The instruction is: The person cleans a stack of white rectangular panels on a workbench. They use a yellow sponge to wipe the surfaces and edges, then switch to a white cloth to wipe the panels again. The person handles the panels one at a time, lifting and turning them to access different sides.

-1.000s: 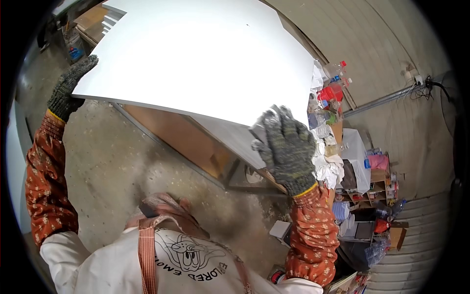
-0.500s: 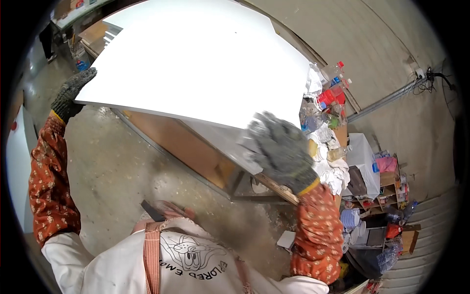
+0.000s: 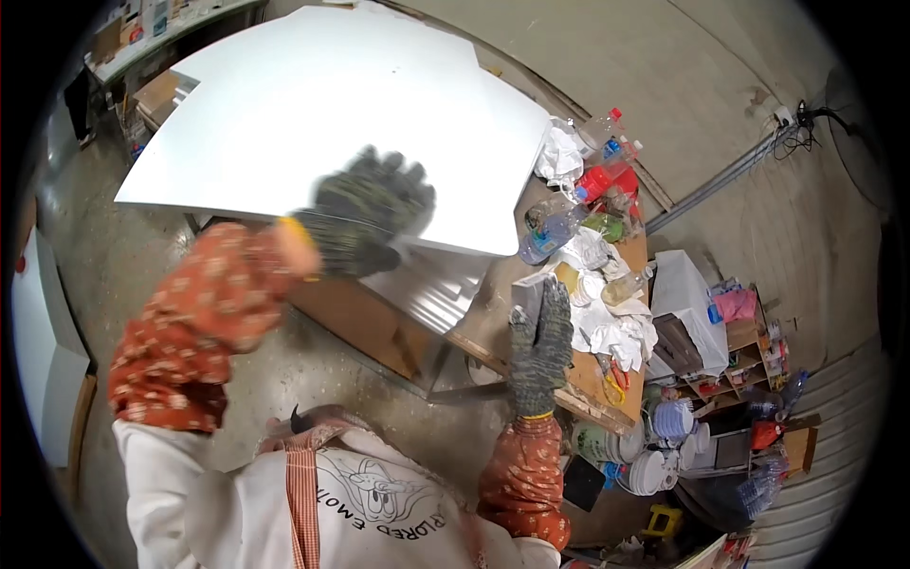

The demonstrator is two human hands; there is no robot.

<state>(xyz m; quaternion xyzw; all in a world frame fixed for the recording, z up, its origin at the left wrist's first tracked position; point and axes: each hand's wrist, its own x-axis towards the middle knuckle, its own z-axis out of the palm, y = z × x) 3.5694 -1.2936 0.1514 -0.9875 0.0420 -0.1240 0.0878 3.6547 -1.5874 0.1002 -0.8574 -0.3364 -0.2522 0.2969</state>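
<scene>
A large white panel [image 3: 313, 104] with a curved outline lies on a stack of similar panels, whose edges [image 3: 441, 294] show beneath its near side. My left hand [image 3: 370, 209], in a dark grey knit glove with a yellow cuff, is spread over the panel's near edge, fingers apart and slightly blurred; whether it presses on the surface I cannot tell. My right hand [image 3: 542, 365], gloved alike, is at the wooden bench right of the stack. A small grey rectangular block [image 3: 527, 296] sits between its thumb and fingers.
Plastic bottles [image 3: 555, 232], crumpled white cloths [image 3: 616, 337] and a red-capped bottle [image 3: 607, 171] crowd the wooden bench [image 3: 602, 408]. Stacked tubs [image 3: 673, 417] and a shelf unit [image 3: 749, 370] stand at the right. Another white panel [image 3: 47, 341] leans at the far left.
My left hand has left the panel's left corner and moved right onto its near edge. My right hand has come off the panel, down to the bench, and now holds the grey block.
</scene>
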